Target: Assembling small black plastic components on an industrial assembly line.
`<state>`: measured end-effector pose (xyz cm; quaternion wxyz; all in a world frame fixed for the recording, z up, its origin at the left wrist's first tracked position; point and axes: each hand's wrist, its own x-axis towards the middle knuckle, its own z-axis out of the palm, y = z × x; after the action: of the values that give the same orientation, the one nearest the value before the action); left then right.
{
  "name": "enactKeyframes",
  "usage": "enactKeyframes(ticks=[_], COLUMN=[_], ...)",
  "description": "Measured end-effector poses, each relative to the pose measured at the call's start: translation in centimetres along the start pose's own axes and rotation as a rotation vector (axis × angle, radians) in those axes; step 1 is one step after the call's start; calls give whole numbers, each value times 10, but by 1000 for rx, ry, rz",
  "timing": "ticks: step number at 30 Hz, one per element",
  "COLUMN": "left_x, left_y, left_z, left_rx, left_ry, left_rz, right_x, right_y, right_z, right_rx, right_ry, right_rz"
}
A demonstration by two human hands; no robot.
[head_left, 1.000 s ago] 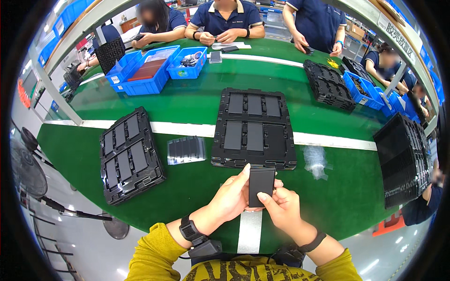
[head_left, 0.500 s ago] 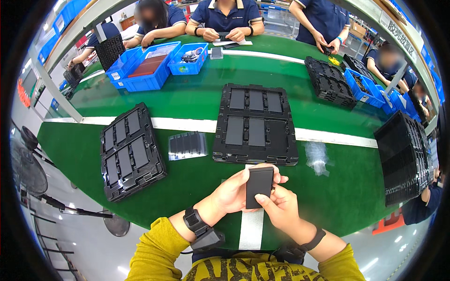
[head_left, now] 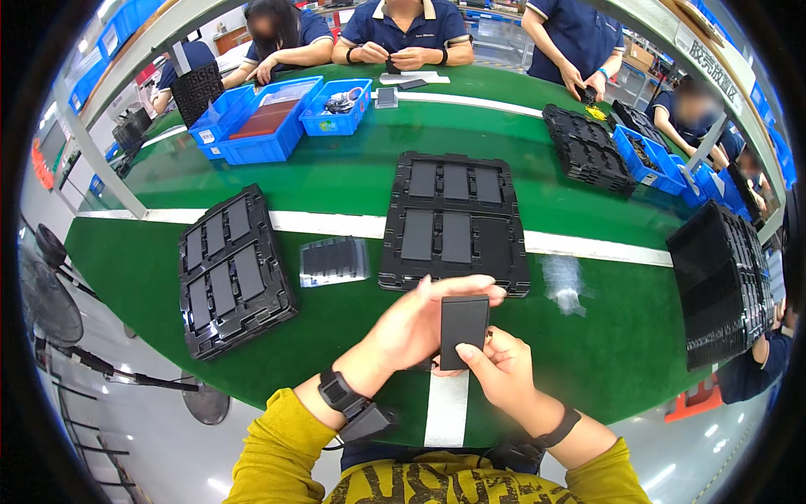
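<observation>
A flat black rectangular pack (head_left: 465, 323) is held upright over the near edge of the table, a small dark tab at its right side. My right hand (head_left: 502, 363) grips its lower part, thumb across the front and fingers behind. Beside the pack's left edge, my left hand (head_left: 411, 323) is open, its fingers stretched out past the pack's top; whether it touches the pack I cannot tell. Just beyond my hands lies a black tray (head_left: 493, 241) with grey rectangular pieces in most of its pockets and its lower right pocket bare.
Another filled black tray (head_left: 238, 273) lies at the left, and a tall tray stack (head_left: 722, 286) stands at the right. Clear plastic films (head_left: 334, 261) and a clear plastic piece (head_left: 564, 281) flank the middle tray. Blue bins (head_left: 260, 126) and co-workers are across the table.
My left hand has let go of the pack and opened, its fingers straightening upward. The pack stays in my right hand. Across the table, a co-worker's hands have lifted a small dark item.
</observation>
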<state>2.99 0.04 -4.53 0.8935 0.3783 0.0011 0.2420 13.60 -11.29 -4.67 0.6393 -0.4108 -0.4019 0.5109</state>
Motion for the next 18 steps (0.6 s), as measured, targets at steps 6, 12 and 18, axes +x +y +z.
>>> enactKeyframes(ticks=[6, 12, 18], left_x=[-5, -6, -2], left_y=[26, 28, 25], left_z=[11, 14, 6], left_rx=[579, 917, 599], left_ry=[232, 200, 233], left_rz=[-11, 115, -6], right_x=[-1, -1, 8], right_y=[4, 7, 2], right_z=[-3, -3, -3], right_rx=[-189, -204, -176], right_ry=[-26, -27, -9], right_rz=[12, 67, 48])
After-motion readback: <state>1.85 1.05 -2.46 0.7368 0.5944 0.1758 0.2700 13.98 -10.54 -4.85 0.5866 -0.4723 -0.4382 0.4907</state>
